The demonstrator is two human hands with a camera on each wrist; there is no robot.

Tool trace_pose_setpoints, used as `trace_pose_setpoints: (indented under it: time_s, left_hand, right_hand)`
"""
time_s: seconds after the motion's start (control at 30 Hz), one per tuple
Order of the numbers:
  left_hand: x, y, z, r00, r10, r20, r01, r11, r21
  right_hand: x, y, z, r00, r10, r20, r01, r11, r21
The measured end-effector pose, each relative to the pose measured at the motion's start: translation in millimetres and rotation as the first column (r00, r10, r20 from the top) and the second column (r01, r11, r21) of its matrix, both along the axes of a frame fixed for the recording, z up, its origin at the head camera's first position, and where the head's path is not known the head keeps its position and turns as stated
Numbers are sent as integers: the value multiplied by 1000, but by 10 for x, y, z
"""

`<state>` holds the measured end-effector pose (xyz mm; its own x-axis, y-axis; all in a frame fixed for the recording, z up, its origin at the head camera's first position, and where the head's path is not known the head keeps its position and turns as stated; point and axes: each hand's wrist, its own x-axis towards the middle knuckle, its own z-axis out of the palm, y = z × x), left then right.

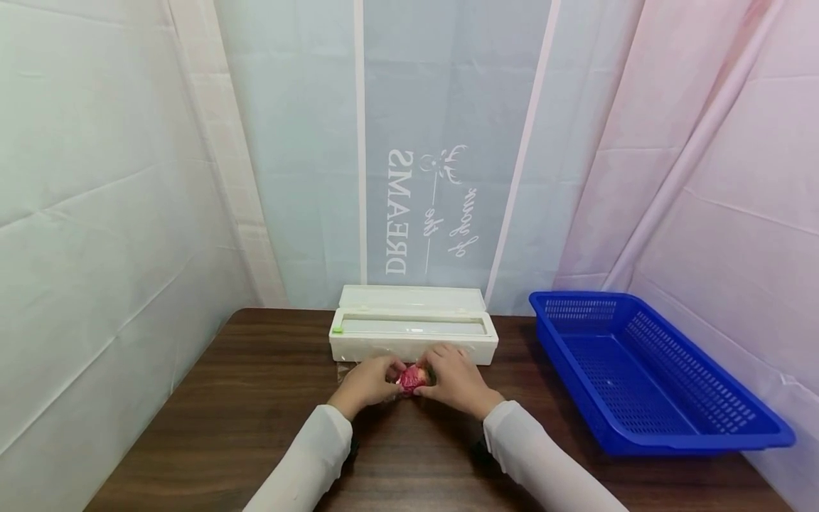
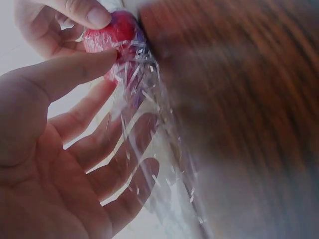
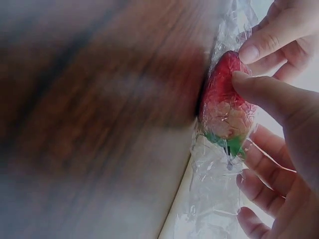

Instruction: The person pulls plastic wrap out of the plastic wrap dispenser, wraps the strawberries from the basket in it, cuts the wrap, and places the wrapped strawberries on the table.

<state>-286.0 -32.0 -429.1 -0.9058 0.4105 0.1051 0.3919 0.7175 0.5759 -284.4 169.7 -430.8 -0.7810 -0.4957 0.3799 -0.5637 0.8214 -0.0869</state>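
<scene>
A red fruit-shaped piece with a paler scaly part and a green end lies at the front of a white cling film box. Clear cling film is wrapped round it, and loose, crinkled film trails off past both ends. My left hand pinches the wrapped piece from the left, thumb on the near side and fingers behind the film. From the other side my right hand grips it near the green end, its thumb on the red part.
The film box has its lid raised at the back and a green slider at its left end. A blue plastic basket stands on the right of the dark wooden table. Pale curtains hang round the table.
</scene>
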Motion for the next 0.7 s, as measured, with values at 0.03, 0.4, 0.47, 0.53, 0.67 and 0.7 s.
trace_pose_setpoints:
  time_s: [0.03, 0.4, 0.47, 0.53, 0.67, 0.7]
  left_hand:
    - [14, -7, 9, 1000, -9, 2, 9, 1000, 1]
    - [196, -51, 74, 997, -45, -70, 36, 991, -129]
    - [218, -56, 79, 997, -55, -62, 46, 990, -136]
    - [231, -64, 87, 997, -65, -41, 59, 989, -134]
    - [252, -89, 123, 994, -108, -3, 106, 985, -138]
    - [257, -95, 135, 992, -125, 6, 124, 982, -140]
  right_hand:
    - [12, 9, -2, 1000, 0, -1, 0, 1000, 2]
    - [179, 89, 10, 1000, -17, 5, 17, 999, 35]
    - [208, 98, 27, 1000, -2, 4, 2, 999, 45]
    - [234, 107, 53, 1000, 16, 6, -17, 998, 54]
    - [274, 126, 120, 997, 58, 41, -61, 997, 56]
    - [279, 129, 136, 996, 68, 57, -71, 996, 52]
